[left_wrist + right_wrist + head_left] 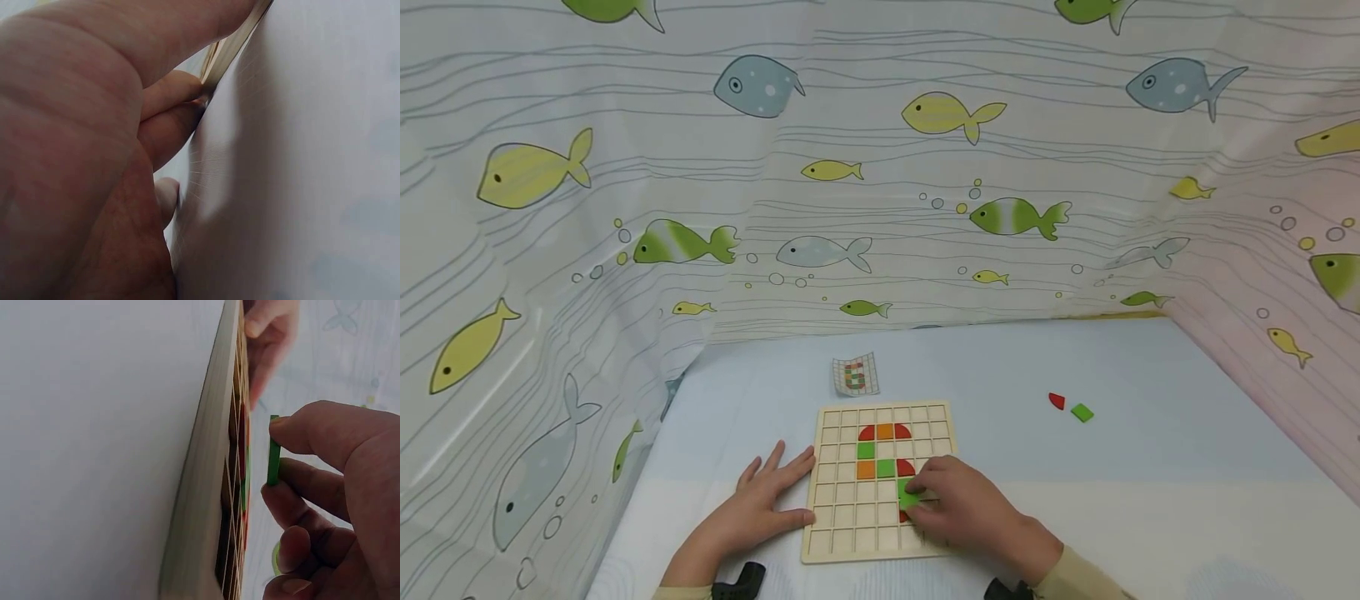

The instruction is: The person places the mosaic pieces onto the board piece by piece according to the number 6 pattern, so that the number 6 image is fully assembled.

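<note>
A square wooden grid board (842,546) lies flat on the table, with red, orange and green tiles set in several of its cells. My right hand (966,508) pinches a green square tile (907,493) between thumb and fingers over the board's right half. In the right wrist view this green tile (274,453) is seen edge-on, apart from the board's surface. Just below it a red tile (903,516) shows, partly hidden by the fingers. With spread, fairly straight fingers, my left hand (756,512) touches the board's left edge.
Behind the board lies a small printed card (838,385) with a coloured grid pattern. Off to the right are a loose red rounded tile (1057,402) and a green square tile (1082,412). A fish-patterned curtain (880,208) surrounds the table's back and sides.
</note>
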The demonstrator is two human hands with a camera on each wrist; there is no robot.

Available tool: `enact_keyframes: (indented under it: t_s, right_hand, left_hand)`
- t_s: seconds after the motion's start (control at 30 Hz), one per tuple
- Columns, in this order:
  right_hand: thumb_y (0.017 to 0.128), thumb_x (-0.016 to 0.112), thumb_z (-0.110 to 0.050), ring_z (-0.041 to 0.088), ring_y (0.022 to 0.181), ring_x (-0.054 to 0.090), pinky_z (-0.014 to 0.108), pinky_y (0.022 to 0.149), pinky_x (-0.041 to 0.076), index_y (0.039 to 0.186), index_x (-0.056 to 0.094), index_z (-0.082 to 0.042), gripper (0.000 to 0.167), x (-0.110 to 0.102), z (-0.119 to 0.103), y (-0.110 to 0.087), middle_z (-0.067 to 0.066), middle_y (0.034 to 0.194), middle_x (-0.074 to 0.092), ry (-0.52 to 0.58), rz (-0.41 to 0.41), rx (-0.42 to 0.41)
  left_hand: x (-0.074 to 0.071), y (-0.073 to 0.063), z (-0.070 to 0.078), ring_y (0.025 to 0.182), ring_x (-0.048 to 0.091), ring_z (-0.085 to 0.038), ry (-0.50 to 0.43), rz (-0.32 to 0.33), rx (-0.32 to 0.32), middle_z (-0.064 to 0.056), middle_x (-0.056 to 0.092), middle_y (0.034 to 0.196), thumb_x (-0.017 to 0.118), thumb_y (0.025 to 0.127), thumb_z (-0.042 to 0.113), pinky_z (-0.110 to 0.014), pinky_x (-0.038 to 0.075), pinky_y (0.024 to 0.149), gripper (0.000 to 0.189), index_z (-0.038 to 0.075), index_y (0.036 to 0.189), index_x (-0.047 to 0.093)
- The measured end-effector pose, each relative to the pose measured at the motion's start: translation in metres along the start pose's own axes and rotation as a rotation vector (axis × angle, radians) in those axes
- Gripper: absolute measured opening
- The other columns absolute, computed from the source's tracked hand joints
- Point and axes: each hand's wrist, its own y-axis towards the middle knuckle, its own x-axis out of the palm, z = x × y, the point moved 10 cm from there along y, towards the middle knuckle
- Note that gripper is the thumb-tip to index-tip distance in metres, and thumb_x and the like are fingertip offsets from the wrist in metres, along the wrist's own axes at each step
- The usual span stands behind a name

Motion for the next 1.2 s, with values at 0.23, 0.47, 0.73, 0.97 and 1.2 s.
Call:
enact_keyframes:
  t_s: [0.23, 0.47, 0.73, 0.97, 1.2]
  right_hand:
    - [0.085, 0.076, -0.025, 0.002, 0.082, 0.049, 0.016, 0.069, 0.046, 0.096, 0.078, -0.021, 0.012, 0.01, -0.014, 0.01, -0.018, 0.085, 0.056, -0.024, -0.044, -0.032]
    - [0.087, 0.076, -0.027, 0.002, 0.077, 0.045, 0.015, 0.064, 0.041, 0.101, 0.078, -0.021, 0.016, 0.02, -0.02, 0.015, -0.018, 0.083, 0.051, -0.053, -0.102, -0.046]
    - [0.088, 0.076, -0.026, -0.001, 0.078, 0.047, 0.015, 0.069, 0.044, 0.104, 0.079, -0.019, 0.017, 0.02, -0.03, 0.017, -0.017, 0.086, 0.056, -0.064, -0.093, -0.097]
    - [0.087, 0.078, -0.029, -0.003, 0.077, 0.046, 0.013, 0.066, 0.043, 0.103, 0.08, -0.019, 0.019, 0.023, -0.03, 0.017, -0.018, 0.083, 0.054, -0.07, -0.118, -0.094]
    - [0.087, 0.078, -0.031, -0.001, 0.075, 0.045, 0.014, 0.063, 0.041, 0.106, 0.079, -0.02, 0.022, 0.023, -0.03, 0.017, -0.018, 0.083, 0.054, -0.068, -0.131, -0.09]
  left_hand:
    - [0.0, 0.0, 0.0, 0.149, 0.002, -0.038, -0.003, 0.0, 0.008, 0.006, 0.033, 0.157, 0.072, 0.08, 0.06, -0.06, -0.005, 0.114, 0.088, 0.014, 0.151, 0.045]
    - [0.0, -0.001, 0.0, 0.149, 0.001, -0.038, -0.008, -0.003, 0.005, 0.005, 0.034, 0.157, 0.072, 0.08, 0.059, -0.06, -0.006, 0.114, 0.088, 0.014, 0.15, 0.045]
    - [0.0, -0.002, 0.001, 0.149, 0.002, -0.038, -0.004, -0.002, 0.009, 0.005, 0.034, 0.157, 0.072, 0.081, 0.058, -0.06, -0.005, 0.114, 0.088, 0.014, 0.151, 0.044]
    - [0.0, -0.002, 0.002, 0.149, 0.002, -0.038, 0.003, -0.001, 0.005, 0.006, 0.033, 0.157, 0.072, 0.081, 0.059, -0.06, -0.005, 0.114, 0.088, 0.015, 0.151, 0.044]
    - [0.0, 0.0, 0.0, 0.149, 0.002, -0.038, 0.001, -0.003, 0.009, 0.006, 0.033, 0.157, 0.071, 0.08, 0.061, -0.06, -0.005, 0.114, 0.088, 0.015, 0.151, 0.044]
